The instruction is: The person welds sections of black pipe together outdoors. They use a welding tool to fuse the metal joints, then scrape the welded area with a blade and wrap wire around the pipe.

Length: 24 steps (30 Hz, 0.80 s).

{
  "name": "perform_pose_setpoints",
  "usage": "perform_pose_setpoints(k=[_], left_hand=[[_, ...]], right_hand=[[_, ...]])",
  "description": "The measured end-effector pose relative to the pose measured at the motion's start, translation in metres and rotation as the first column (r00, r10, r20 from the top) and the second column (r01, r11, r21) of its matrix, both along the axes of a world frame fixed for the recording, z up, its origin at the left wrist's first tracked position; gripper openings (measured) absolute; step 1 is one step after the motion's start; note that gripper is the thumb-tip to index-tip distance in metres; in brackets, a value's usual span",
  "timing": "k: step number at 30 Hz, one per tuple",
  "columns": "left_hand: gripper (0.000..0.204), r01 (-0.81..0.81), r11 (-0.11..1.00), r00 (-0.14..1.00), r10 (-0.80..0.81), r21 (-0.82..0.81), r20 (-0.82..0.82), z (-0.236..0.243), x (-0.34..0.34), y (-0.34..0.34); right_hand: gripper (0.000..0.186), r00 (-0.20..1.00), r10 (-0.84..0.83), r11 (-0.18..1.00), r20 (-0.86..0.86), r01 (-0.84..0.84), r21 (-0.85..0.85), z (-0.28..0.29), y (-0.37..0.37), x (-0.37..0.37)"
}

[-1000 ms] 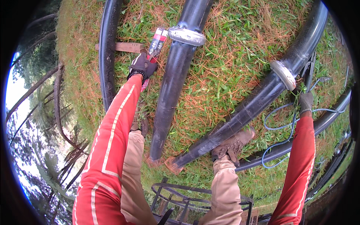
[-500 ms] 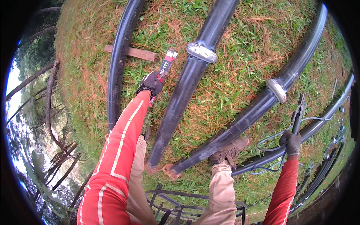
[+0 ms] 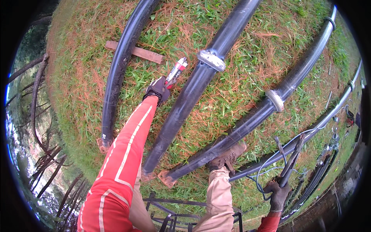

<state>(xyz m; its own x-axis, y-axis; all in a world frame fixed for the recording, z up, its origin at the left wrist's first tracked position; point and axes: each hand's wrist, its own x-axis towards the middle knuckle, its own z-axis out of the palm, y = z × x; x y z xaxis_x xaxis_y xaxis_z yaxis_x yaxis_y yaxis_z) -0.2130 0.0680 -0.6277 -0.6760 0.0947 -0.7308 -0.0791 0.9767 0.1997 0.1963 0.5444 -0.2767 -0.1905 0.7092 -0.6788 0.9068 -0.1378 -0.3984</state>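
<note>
Gloved, my left hand (image 3: 157,88) is closed on a red, black and white packet of welding rods (image 3: 176,72), whose pale rod ends stick out of the far end. It is held above the grass between two black pipes. My right hand (image 3: 277,193), in a dark glove, grips a dark long-jawed electrode holder (image 3: 290,165) near the lower right. The holder's two arms stand apart, with nothing visible between them. A grey-blue cable (image 3: 259,181) loops beside this hand. The nearest pipe (image 3: 185,94) to the packet has a pale collar (image 3: 211,60).
A second collared pipe (image 3: 247,125) passes by my right boot (image 3: 228,157). Far left lies another black pipe (image 3: 118,69) across a wooden plank (image 3: 148,55). A long pipe (image 3: 270,158) runs at right. Beneath me is a dark metal frame (image 3: 177,202). Branches (image 3: 36,100) line the left.
My right hand has come down and left with the electrode holder, which has turned; its arms now show spread apart. The packet has tilted, and the whole view has shifted slightly.
</note>
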Motion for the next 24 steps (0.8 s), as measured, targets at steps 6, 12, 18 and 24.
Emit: perform_pose_setpoints(k=[6,12,18,24], left_hand=[[0.040,-0.038,0.965,0.999,0.040,0.261,-0.003,0.034,-0.009,-0.026],[0.048,-0.104,0.875,0.987,0.150,0.473,-0.061,0.173,-0.023,-0.063],[0.052,-0.103,0.916,0.986,0.144,0.386,-0.079,0.344,-0.020,-0.146],[0.056,-0.233,0.881,0.957,0.283,0.412,-0.064,0.473,0.011,-0.290]], right_hand=[[0.037,0.999,0.017,0.998,0.029,-0.015,-0.064,0.080,-0.045,-0.028],[0.039,0.993,0.043,0.995,0.114,-0.033,-0.093,0.161,-0.073,-0.058],[0.040,0.979,0.190,0.980,0.073,-0.184,-0.077,0.247,-0.093,-0.086],[0.032,0.959,0.249,0.968,0.136,-0.252,0.003,0.339,-0.116,-0.132]])
